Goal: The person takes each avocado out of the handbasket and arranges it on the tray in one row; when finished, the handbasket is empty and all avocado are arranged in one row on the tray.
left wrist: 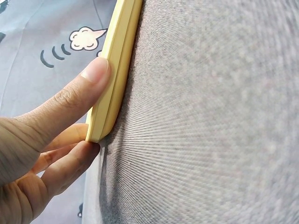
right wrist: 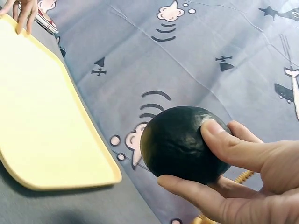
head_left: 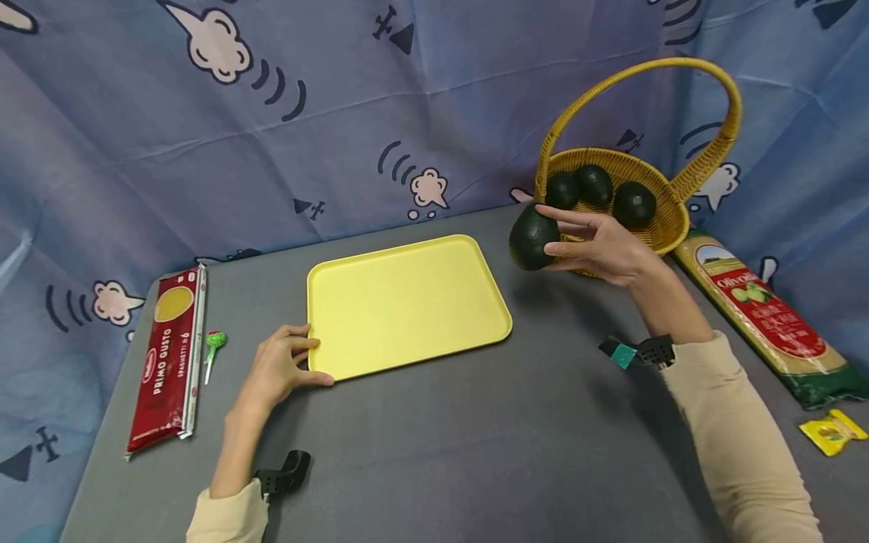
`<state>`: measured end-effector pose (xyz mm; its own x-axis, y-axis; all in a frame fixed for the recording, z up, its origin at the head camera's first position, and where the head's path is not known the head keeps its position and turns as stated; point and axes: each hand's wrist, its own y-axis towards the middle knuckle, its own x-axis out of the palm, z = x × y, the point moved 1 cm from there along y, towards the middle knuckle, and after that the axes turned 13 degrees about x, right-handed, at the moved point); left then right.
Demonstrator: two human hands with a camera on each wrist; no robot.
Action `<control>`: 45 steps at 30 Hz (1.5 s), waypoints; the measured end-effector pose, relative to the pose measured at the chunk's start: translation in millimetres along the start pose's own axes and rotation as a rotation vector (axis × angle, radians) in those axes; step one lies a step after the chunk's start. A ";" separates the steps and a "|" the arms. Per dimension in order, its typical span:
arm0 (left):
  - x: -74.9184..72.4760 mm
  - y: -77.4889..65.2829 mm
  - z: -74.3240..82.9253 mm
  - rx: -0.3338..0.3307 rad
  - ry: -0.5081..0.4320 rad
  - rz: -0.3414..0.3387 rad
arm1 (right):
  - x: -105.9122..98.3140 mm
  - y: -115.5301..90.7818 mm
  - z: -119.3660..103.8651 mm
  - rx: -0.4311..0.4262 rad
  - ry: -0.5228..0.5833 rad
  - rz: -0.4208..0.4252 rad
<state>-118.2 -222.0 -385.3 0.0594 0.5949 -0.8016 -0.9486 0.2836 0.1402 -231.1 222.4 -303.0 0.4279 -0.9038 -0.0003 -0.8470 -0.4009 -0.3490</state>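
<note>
My right hand [head_left: 597, 245] holds a dark green avocado [head_left: 532, 237] between thumb and fingers, raised in front of the wicker basket [head_left: 668, 240]. In the right wrist view, the thumb lies on one side of the avocado [right wrist: 180, 144] and fingers on the other. Several more avocados [head_left: 634, 204] lie inside the basket. At the near left corner of a yellow tray [head_left: 407, 302], my left hand [head_left: 278, 366] grips the rim. The left wrist view has its thumb along the tray's edge [left wrist: 114, 88] and the fingers round the corner. Nothing lies on the tray.
At the left lie a red spaghetti pack [head_left: 166, 358] and a green lollipop [head_left: 215, 341]. A long pasta bag [head_left: 767, 309] lies right of the basket, with a yellow wrapped sweet [head_left: 833, 431] below it. Patterned blue cloth [head_left: 366, 98] hangs behind the grey table [head_left: 434, 445].
</note>
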 end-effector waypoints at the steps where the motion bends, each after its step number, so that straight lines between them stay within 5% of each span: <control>1: -0.3 0.1 0.3 0.000 0.000 0.000 | 3.2 3.4 0.8 -0.004 0.011 -0.015; 28: 0.5 1.1 -1.2 -0.006 -0.039 0.016 | 90.9 99.6 8.8 0.113 0.057 -0.177; 36: -1.1 0.6 -5.0 0.021 -0.017 0.029 | 115.8 123.4 8.8 0.090 0.074 -0.243; 45: -0.1 2.0 -4.6 -0.002 -0.032 0.024 | 156.4 162.3 14.4 0.059 -0.049 -0.293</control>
<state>-121.5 -224.9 -387.6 0.0465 0.6251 -0.7792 -0.9506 0.2673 0.1577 -297.1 18.1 -373.3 0.6670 -0.7423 0.0638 -0.6664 -0.6327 -0.3943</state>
